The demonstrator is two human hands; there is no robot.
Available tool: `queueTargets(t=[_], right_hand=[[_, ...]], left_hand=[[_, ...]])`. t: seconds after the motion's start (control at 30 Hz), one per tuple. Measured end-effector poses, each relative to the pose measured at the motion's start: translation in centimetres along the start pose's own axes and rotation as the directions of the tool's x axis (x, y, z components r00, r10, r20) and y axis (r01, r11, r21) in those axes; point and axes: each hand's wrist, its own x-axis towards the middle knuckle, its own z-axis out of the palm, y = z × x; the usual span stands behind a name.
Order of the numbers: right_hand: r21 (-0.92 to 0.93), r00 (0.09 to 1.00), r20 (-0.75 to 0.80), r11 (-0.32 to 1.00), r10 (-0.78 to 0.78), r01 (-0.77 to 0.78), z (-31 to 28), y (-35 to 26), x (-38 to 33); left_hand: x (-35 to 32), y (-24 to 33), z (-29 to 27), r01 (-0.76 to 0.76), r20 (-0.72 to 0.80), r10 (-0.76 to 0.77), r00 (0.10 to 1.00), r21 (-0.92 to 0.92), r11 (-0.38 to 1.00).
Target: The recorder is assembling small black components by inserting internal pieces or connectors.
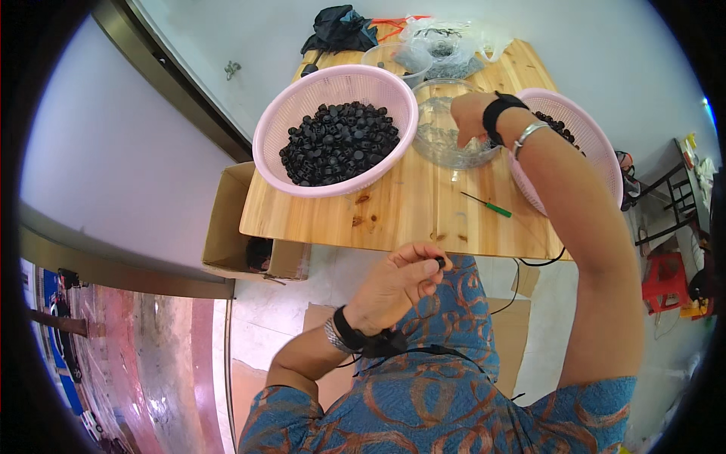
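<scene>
Close to the table's front edge, my left hand (408, 281) pinches a small round black plastic part (440, 262) between thumb and fingers. My right hand (473, 119) reaches down into a clear round plastic tub (432, 160); small, shiny, metal-looking bits lie in it. The fingers of that hand are bent and close together, and whatever is between them cannot be made out. To the left of the tub stands a pink mesh basket (265, 155) heaped with black plastic parts (340, 144). A second pink basket (601, 151), partly behind my right forearm, holds more dark pieces (563, 130).
A green-handled screwdriver (497, 209) lies on the wooden table (318, 216). Farther back are another clear tub (386, 54), a plastic bag (446, 45) and a black bag (340, 29). A cardboard box (227, 219) is left of the table, a red stool (664, 281) right.
</scene>
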Motion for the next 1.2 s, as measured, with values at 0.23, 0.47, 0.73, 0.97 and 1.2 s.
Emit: queueTargets(t=[0.23,0.47,0.73,0.97,1.2], right_hand=[[0.041,0.997,0.039,0.996,0.072,-0.074,3.6,-1.5,3.8],[0.035,0.988,0.151,0.999,-0.005,0.000,3.3,-0.3,4.7],[0.637,0.981,-0.179,0.769,0.074,0.059,1.3,0.7,0.0],[0.923,0.938,-0.343,0.203,0.053,0.327,3.1,-3.8,-8.3],[0.948,0.946,-0.315,0.070,0.081,0.310,8.3,-7.7,-14.0]], left_hand=[[-0.6,-2.1,-2.5,0.055,-0.001,-0.055,0.998,-0.092,0.994],[-1.0,-1.8,-3.6,0.051,-0.070,-0.057,0.996,-0.086,0.995],[-0.7,-0.8,-3.1,-0.089,-0.127,0.071,0.989,-0.140,0.986],[0.0,-0.3,-2.3,-0.203,-0.121,0.182,0.976,-0.193,0.960],[1.1,-1.8,-0.7,-0.280,-0.140,0.256,0.956,-0.193,0.940]])
